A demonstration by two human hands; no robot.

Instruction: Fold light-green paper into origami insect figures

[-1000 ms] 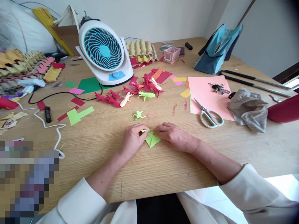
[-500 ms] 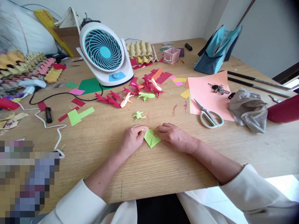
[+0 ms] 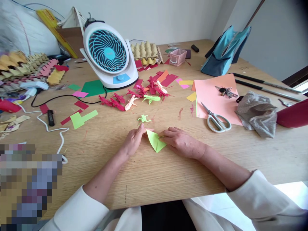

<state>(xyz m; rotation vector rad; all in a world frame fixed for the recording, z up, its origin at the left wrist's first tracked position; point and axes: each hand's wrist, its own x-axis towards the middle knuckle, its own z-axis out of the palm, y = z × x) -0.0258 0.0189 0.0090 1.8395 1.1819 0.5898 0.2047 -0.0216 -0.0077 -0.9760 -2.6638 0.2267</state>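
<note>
A folded light green paper (image 3: 156,141) lies on the table between my hands, its lower corner pointing toward me. My right hand (image 3: 179,141) pinches its right corner, with the fingertips over the edge. At the left corner, my left hand (image 3: 133,138) has its thumb raised and its fingers stretched behind the paper. The thumb is apart from the paper; whether the fingers touch it I cannot tell. Just beyond stands a small light green folded paper figure (image 3: 143,118). Farther back are several red folded figures (image 3: 117,102) and a larger green one (image 3: 152,98).
Scissors (image 3: 218,122) and keys (image 3: 226,92) lie on pink paper (image 3: 209,86) at the right, near a crumpled grey cloth (image 3: 257,112). A fan (image 3: 108,51) stands at the back. Green paper pieces (image 3: 83,118), a black marker (image 3: 50,118) and a white cable (image 3: 61,141) are at left.
My left hand has let go of the paper's left corner and drawn slightly left, its thumb lifting. That corner now stands free. My right hand has stayed in place.
</note>
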